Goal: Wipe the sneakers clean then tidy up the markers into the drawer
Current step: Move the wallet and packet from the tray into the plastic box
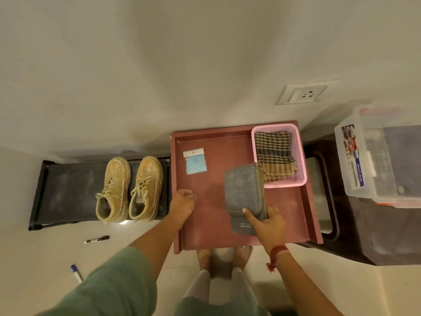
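My right hand pinches the grey cloth in the drawer, meant for the sneakers at nine o'clock. My left hand grips the drawer's rim, steadying it. The markers lie at eight.

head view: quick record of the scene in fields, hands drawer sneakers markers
drawer: open; holds pink basket with checked cloth, and blue packet
left hand: fingers curled at the drawer's left wall, grip unclear
right hand: holds grey pouch by its near end
sneakers: side by side on black rack, pale streaks on toes
floor: black marker, blue-capped marker, both outside the drawer
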